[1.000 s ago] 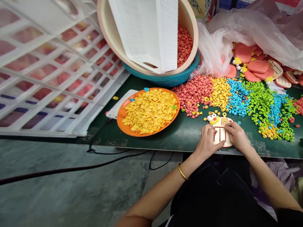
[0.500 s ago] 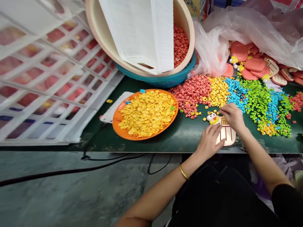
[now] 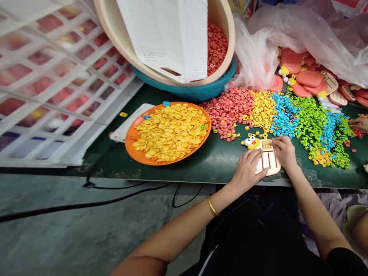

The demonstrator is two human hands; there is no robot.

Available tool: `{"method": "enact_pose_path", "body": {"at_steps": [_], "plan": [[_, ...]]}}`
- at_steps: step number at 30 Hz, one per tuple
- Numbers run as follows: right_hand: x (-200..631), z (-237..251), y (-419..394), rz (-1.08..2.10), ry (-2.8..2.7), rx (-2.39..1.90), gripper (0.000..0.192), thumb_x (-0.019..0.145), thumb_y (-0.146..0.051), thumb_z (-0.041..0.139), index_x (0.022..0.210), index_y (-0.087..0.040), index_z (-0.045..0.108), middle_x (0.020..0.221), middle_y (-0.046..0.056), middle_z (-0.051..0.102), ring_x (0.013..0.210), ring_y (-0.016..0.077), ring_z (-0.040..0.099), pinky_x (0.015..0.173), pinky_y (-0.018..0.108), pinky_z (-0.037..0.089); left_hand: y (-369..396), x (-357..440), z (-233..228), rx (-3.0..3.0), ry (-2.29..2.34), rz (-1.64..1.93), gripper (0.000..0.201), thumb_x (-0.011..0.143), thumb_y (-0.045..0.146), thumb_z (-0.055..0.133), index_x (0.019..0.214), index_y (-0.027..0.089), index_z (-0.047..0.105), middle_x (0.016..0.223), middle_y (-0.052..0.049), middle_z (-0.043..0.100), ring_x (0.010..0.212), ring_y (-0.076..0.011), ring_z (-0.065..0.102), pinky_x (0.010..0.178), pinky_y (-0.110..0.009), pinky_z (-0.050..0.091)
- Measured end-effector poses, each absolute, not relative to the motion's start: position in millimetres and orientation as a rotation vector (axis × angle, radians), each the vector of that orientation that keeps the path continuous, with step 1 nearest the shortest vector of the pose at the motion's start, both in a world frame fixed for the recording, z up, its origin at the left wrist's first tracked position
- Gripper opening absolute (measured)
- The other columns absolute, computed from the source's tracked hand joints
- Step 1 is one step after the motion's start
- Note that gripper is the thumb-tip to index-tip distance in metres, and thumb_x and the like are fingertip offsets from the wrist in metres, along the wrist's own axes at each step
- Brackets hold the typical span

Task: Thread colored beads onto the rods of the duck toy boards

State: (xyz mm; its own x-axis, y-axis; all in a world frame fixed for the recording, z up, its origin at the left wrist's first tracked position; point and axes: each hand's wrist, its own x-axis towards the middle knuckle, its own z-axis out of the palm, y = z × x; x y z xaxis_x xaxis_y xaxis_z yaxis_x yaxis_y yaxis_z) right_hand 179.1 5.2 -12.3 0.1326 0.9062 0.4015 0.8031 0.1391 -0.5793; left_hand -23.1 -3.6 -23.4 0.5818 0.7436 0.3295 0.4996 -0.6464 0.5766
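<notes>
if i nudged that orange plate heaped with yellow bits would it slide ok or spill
The orange plate looks shallow, so it would probably slide flat on the green table rather than tip. The yellow pieces are loose and heaped near the rim, so a quick shove would likely scatter some.

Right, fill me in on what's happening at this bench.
A seated person works on a small duck-headed toy panel at the near edge of the green table. The left hand steadies its left side while the right hand presses at its top right corner. Behind lie piles of coloured pieces, and to the left an orange plate of yellow pieces. Another person's fingers show at far right.
</notes>
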Motion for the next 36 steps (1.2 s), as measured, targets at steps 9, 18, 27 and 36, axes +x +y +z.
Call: {"method": "enact_pose_path", "body": {"at_steps": [9,18,27,36], "plan": [[157.2,-6.7,-25.4,0.321,-1.854,-1.526,0.028,0.096,-0.019,0.049,0.093,-0.024,0.076,0.092,0.007,0.068,0.089,0.0192,0.063,0.081,0.031,0.053,-3.2,-26.4,-25.4,2.262,0.966,0.878,0.053,0.086,0.041,0.068,0.131,0.019,0.05,0.127,-0.013,0.055,0.124,-0.0304,0.049,0.107,-0.051,0.044],[115.8,30.8,109.1,0.352,-1.978,-2.113,0.023,0.095,-0.025,0.054,0.104,-0.016,0.074,0.104,0.013,0.068,0.095,0.0228,0.064,0.081,0.032,0.049,-2.5,-23.9,-24.0,2.306,0.935,0.825,0.056,0.091,0.04,0.062,0.139,0.016,0.046,0.123,-0.015,0.051,0.12,-0.0292,0.048,0.104,-0.046,0.045],[118.4,41.2,107.2,0.343,-2.283,-2.123,0.029,0.089,-0.005,0.049,0.104,-0.013,0.073,0.109,0.017,0.063,0.097,0.0229,0.063,0.079,0.029,0.046,-1.4,-18.1,-15.8,2.597,0.886,0.531,0.05,0.096,0.031,0.047,0.146,0.029,0.048,0.15,-0.007,0.05,0.14,-0.0306,0.038,0.11,-0.05,0.031],[199.3,27.9,22.4,0.864,-1.637,-1.711,0.013,0.088,-0.026,0.054,0.079,-0.019,0.06,0.073,-0.001,0.059,0.07,0.0153,0.053,0.067,0.027,0.042,10.2,-18.0,-8.2,2.624,0.834,0.437,0.052,0.097,0.035,0.044,0.149,0.029,0.044,0.158,-0.005,0.04,0.13,-0.0308,0.045,0.09,-0.044,0.043]]}}
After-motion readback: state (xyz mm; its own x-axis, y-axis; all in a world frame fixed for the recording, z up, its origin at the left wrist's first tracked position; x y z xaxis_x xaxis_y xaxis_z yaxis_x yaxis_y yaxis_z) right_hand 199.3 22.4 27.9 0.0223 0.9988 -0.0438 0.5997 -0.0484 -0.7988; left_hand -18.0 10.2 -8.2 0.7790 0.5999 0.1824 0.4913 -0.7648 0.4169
